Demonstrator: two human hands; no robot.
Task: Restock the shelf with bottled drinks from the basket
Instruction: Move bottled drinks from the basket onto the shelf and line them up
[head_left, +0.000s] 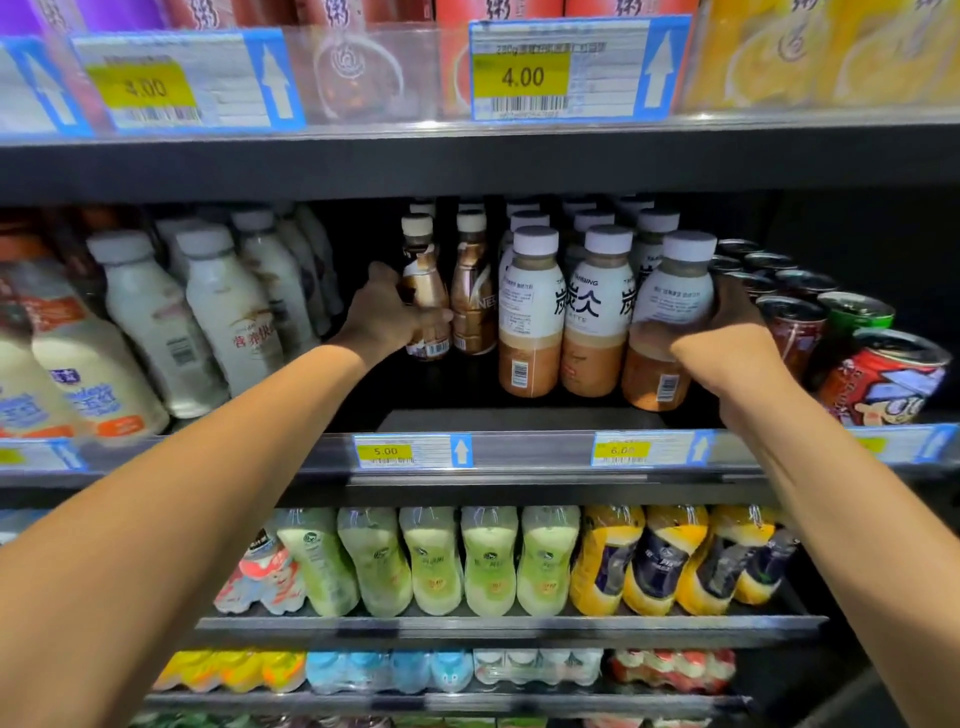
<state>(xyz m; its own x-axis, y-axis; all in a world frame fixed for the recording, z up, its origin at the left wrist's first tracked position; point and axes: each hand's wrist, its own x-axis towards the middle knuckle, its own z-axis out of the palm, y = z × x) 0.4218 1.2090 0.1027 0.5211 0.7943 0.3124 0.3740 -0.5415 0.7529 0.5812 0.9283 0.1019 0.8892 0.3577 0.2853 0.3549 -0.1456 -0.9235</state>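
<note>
Both my arms reach into the middle shelf (519, 452). My left hand (387, 312) grips a small brown coffee bottle (423, 270) with a cream cap at the left of its row. My right hand (727, 332) holds a white-labelled latte bottle (670, 312) with a white cap, at the front right of the latte rows. Two matching latte bottles (566, 317) stand upright just left of it. A second brown coffee bottle (470, 291) stands beside the one I hold. The basket is out of view.
White milk bottles (218, 306) lean at the left of the same shelf. Cans (883, 374) lie stacked at the right. Price tags (413, 451) line the shelf edge. Green and orange bottles (493, 561) fill the shelf below.
</note>
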